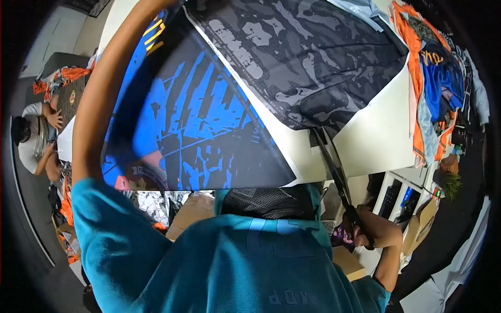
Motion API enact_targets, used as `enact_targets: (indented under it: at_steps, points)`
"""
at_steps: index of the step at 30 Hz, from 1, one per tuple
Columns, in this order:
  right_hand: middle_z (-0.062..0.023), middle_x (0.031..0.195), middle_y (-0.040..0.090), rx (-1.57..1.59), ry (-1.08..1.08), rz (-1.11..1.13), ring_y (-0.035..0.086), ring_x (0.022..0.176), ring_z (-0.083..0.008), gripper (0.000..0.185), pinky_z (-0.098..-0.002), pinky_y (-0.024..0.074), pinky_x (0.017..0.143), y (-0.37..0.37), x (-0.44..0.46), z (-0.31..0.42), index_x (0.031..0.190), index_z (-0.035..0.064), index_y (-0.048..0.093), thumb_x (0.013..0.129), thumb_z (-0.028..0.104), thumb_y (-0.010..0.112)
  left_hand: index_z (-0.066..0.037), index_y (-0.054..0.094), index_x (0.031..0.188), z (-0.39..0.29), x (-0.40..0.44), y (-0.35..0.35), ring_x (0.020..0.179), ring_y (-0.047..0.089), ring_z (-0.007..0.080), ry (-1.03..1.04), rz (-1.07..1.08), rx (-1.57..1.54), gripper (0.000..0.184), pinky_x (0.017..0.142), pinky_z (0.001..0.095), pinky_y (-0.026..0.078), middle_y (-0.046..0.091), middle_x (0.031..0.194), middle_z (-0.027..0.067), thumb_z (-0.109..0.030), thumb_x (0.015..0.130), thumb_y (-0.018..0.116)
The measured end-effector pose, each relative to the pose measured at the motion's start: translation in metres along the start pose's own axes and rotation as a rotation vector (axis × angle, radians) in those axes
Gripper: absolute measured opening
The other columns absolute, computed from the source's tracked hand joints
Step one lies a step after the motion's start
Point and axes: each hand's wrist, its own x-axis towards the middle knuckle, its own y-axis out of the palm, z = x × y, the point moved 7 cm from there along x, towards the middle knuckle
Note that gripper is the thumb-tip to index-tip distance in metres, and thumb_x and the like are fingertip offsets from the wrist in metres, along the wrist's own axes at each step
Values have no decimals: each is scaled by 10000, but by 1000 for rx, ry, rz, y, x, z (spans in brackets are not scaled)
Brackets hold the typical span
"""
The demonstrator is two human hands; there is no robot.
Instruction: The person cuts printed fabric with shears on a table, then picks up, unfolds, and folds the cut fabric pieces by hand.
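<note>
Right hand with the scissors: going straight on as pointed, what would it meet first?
Probably the near edge of the grey patterned fabric, at the tips of the scissors; depth is unclear.

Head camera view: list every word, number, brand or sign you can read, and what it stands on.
No text reads with certainty.
Blue-and-black cloth: yellow letters, incomplete; badge wording blurred.
Teal top: faint characters, large and small, unclear.
Blue garment at right: yellow lettering, creased, unreadable.
Dark patterned cloth: edge print too small.
</note>
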Motion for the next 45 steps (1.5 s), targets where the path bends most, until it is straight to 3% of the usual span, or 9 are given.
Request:
enact_targets:
  at_steps: [2, 4, 7, 13, 17, 22, 28, 38, 45]
  points:
    - [-109, 752, 550, -7, -26, 31, 438, 580, -246, 525, -343, 342, 550, 4, -1, 13, 1004, -27, 492, 750, 364, 734, -48, 522, 1207, -60, -81, 16, 1068, 534, 328, 624, -78, -161, 360, 923, 416, 427, 553, 1164, 171, -201, 882, 491]
    - [-109, 759, 547, -57, -6, 79, 441, 585, -248, 514, -344, 343, 555, 2, 2, 26, 1011, -25, 485, 764, 358, 723, -55, 584, 1047, -101, -163, 26, 1114, 471, 249, 1044, 46, -163, 306, 976, 447, 386, 486, 1208, 120, -320, 896, 559]
    - [-111, 780, 539, -245, 34, 183, 449, 603, -254, 480, -348, 344, 570, -2, 12, 45, 1032, -17, 465, 804, 339, 692, -103, 510, 1255, -95, -190, 58, 1269, 396, 292, 1110, 66, 48, 551, 1060, 424, 324, 417, 1373, 90, -448, 835, 600]
    - [-119, 784, 535, -325, -65, 153, 464, 613, -265, 525, -371, 360, 584, -8, 48, 91, 1025, -8, 456, 823, 427, 670, -94, 551, 1170, -100, -192, 71, 1251, 397, 284, 1216, -38, -62, 645, 1050, 477, 313, 451, 1308, 76, -502, 698, 714]
    - [-171, 836, 543, -278, 24, 141, 430, 665, -308, 482, -387, 382, 644, -5, 64, 117, 1089, -43, 433, 676, 97, 637, -136, 504, 1276, -100, -180, 70, 1330, 318, 291, 1268, -23, -2, 824, 1091, 483, 254, 413, 1385, 49, -558, 603, 726]
    - [-180, 840, 550, -206, 127, 51, 451, 667, -316, 450, -383, 384, 640, -18, 77, 137, 1058, -56, 451, 710, 136, 663, -157, 466, 1329, -98, -175, 75, 1359, 288, 261, 1257, -5, 22, 909, 1116, 475, 209, 393, 1425, 20, -539, 551, 740]
    - [-182, 848, 558, -246, 35, -26, 471, 674, -318, 427, -395, 388, 649, -24, 85, 144, 1045, -54, 478, 746, 184, 671, -163, 455, 1344, -97, -173, 72, 1359, 297, 230, 1224, -29, -24, 954, 1130, 462, 178, 409, 1420, -6, -511, 507, 752]
    - [-246, 1045, 565, -562, 44, -163, 541, 849, -343, 588, -389, 431, 783, -25, 82, 149, 1278, -80, 414, 793, 165, 637, -166, 439, 1359, -100, -177, 69, 1368, 283, 219, 1227, -45, -1, 982, 1131, 449, 176, 410, 1420, -39, -514, 495, 747]
    - [-260, 1100, 549, -517, 176, -95, 540, 898, -354, 645, -382, 431, 820, -24, 84, 153, 1318, -88, 374, 800, 187, 641, -169, 441, 1359, -101, -177, 71, 1369, 281, 218, 1222, -48, 18, 978, 1132, 450, 173, 411, 1419, -38, -540, 502, 733]
